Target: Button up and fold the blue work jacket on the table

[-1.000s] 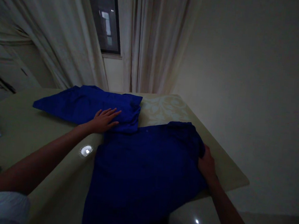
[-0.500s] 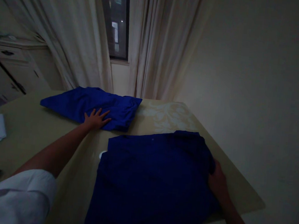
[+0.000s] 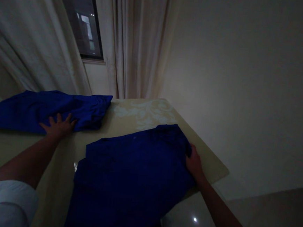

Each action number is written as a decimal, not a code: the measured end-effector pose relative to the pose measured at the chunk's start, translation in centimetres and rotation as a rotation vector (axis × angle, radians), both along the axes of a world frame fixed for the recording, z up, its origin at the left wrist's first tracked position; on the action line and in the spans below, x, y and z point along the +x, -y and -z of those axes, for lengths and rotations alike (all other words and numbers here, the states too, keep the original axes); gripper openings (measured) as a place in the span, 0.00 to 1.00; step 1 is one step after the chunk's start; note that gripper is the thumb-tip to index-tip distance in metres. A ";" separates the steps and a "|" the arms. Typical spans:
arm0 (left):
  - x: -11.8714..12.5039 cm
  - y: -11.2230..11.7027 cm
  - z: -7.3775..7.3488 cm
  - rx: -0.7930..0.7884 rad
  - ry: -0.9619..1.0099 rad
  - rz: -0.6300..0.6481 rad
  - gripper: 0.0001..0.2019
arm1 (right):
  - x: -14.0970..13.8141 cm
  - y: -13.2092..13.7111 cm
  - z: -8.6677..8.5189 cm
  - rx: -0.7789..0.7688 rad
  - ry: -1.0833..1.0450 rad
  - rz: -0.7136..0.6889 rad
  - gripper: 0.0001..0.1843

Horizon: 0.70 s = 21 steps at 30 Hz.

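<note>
A folded blue garment [image 3: 44, 105] lies at the far left of the table. My left hand [image 3: 60, 125] rests on its near edge, fingers spread and flat. Closer to me a second dark blue garment [image 3: 128, 178] is laid out, its lower part running out of view at the bottom. My right hand [image 3: 195, 162] grips this garment's right edge, with the fingers partly hidden behind the cloth. A strip of tabletop separates the two garments.
The pale table [image 3: 146, 113] has a floral pattern at its back, and its right corner stands near a plain wall [image 3: 235, 81]. Long curtains [image 3: 136, 42] hang beside a dark window [image 3: 82, 24]. Shiny floor [image 3: 198, 211] shows at the lower right.
The view has turned right, so both garments and hands appear farther left. The papers and cabinet at the left have gone out of view. Both hands keep their places on the cloth.
</note>
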State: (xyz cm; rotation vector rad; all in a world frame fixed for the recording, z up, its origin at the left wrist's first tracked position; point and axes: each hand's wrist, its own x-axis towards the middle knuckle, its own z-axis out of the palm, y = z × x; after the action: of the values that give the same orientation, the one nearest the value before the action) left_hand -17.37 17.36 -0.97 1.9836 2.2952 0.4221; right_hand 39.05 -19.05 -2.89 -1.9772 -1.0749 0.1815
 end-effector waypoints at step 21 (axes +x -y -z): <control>4.9 31.5 2.2 0.025 0.325 0.388 0.40 | -1.9 -0.5 -1.3 -0.021 0.276 -0.059 0.45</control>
State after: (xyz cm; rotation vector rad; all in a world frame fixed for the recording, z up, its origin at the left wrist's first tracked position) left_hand -12.49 -14.16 -3.21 2.1191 1.6770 0.6766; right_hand 37.10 -18.60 -1.57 -2.0310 -1.3114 -0.0518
